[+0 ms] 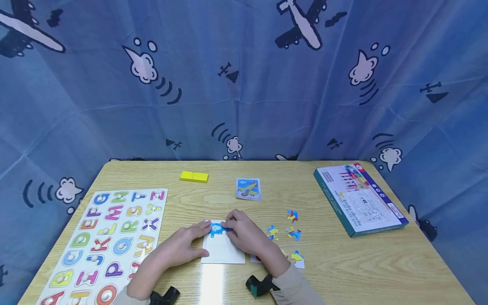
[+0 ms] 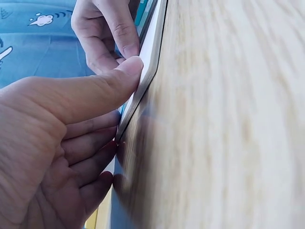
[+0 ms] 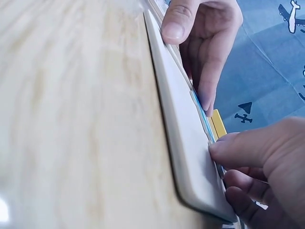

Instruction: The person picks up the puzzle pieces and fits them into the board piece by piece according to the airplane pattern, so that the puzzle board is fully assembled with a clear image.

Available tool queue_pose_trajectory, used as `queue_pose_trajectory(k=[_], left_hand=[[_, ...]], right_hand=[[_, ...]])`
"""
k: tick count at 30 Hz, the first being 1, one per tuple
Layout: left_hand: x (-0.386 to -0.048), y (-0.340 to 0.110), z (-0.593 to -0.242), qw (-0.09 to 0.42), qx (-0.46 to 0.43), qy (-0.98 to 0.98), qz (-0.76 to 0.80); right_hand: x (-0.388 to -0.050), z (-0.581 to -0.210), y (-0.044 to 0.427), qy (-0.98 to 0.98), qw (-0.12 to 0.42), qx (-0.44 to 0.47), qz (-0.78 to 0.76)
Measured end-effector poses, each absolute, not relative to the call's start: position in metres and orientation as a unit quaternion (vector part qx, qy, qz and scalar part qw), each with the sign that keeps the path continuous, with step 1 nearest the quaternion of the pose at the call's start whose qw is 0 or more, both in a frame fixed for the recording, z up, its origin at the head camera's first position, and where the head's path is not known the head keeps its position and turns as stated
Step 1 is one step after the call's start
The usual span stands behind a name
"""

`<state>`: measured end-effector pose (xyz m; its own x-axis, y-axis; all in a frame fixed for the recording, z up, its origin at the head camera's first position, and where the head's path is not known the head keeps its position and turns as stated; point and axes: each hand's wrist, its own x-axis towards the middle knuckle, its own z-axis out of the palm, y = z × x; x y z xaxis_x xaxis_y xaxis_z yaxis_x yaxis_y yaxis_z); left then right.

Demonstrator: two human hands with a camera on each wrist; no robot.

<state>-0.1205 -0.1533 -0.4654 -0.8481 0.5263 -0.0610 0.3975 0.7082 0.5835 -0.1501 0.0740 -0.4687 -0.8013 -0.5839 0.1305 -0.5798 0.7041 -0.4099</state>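
Note:
A white square puzzle board (image 1: 225, 253) lies on the table between both hands. Along its far edge sits a blue puzzle piece with a cloud pattern (image 1: 216, 229). My left hand (image 1: 184, 245) rests at the board's left side, fingertips touching the blue piece near the far corner and thumb on the left edge. At the far right corner, my right hand (image 1: 245, 234) pinches another blue puzzle piece (image 1: 225, 228) between thumb and fingers, mostly hidden by them. In the right wrist view, the thumb of the right hand (image 3: 271, 160) is against the board's upper surface (image 3: 183, 129).
Loose puzzle pieces (image 1: 272, 232) lie right of the board, some partly behind my right forearm. Farther back are an airplane picture card (image 1: 248, 189) and a yellow block (image 1: 194, 176). An alphabet board (image 1: 110, 241) covers the left side; a flat box (image 1: 360, 199) lies at right.

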Motion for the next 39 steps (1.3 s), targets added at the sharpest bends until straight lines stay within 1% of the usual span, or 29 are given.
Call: queue_pose_trajectory(k=[6, 15, 25, 33, 39], left_hand=[[-0.120, -0.152, -0.463, 0.106, 0.258, 0.919, 0.278], [-0.122, -0.139, -0.463, 0.093, 0.286, 0.915, 0.268], [-0.123, -0.131, -0.470, 0.066, 0.304, 0.914, 0.259], [-0.123, -0.131, -0.474, 0.079, 0.287, 0.913, 0.278], [-0.124, -0.133, -0.475, 0.076, 0.288, 0.911, 0.286]], right_hand=[[-0.151, -0.470, 0.075, 0.919, 0.009, -0.314, -0.239], [-0.151, -0.469, 0.076, 0.919, 0.033, -0.303, -0.248], [-0.153, -0.471, 0.077, 0.914, 0.033, -0.302, -0.269], [-0.151, -0.462, 0.083, 0.911, 0.047, -0.289, -0.290], [-0.150, -0.455, 0.098, 0.911, 0.061, -0.269, -0.305]])
